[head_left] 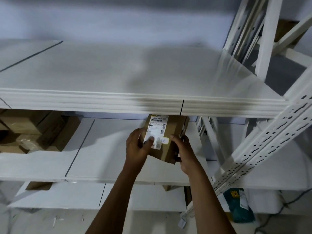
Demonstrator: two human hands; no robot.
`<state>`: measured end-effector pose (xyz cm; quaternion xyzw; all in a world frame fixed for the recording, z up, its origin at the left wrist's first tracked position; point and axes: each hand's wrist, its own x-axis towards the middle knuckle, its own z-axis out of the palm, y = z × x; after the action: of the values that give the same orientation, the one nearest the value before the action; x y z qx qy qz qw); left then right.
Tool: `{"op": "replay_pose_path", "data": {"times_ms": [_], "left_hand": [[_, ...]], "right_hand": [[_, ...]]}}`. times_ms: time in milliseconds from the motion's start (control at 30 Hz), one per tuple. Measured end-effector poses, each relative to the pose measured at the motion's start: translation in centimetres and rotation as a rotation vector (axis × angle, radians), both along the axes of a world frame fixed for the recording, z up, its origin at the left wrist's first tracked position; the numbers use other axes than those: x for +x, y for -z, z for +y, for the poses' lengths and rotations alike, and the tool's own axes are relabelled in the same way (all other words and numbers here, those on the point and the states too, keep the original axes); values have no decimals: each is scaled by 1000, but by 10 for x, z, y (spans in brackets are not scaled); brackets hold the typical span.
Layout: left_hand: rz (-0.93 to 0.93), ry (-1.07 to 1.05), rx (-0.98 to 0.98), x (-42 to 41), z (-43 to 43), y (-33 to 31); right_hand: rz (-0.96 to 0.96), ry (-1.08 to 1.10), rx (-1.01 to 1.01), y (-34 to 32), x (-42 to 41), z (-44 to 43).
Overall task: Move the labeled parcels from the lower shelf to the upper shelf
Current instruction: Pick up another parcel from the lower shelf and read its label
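Note:
A small brown cardboard parcel (170,132) with a white shipping label on top is held in both hands, tilted, above the lower white shelf (108,157). My left hand (137,149) grips its left side, thumb on the label. My right hand (184,152) grips its right near corner. The parcel's far end is hidden under the front edge of the upper white shelf (118,73), which shows only a shadow on its surface.
A stack of brown boxes (33,132) sits at the left of the lower shelf. Perforated white uprights (263,146) stand at the right. A lower board (67,195) carries small boxes. A green bag (241,205) lies on the floor at right.

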<state>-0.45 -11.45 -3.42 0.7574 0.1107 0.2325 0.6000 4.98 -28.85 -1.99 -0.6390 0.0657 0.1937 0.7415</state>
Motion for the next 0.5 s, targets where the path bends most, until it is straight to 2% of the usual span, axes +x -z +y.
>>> {"op": "replay_pose_path", "data": {"times_ms": [100,167,300,500], "left_hand": [[216,14,-246,0,18,-7],[288,89,-349,1,30,-10],[328,278,-339,-5,41,-20],[274,369,-389,-10,46,-28]], "right_hand": [[-30,-105,40,1,1,-10],[-39,-155,82,1,0,-15],[-45,-193,141,-1,0,-18],[-91,-221,236,-6,-2,-24]]}}
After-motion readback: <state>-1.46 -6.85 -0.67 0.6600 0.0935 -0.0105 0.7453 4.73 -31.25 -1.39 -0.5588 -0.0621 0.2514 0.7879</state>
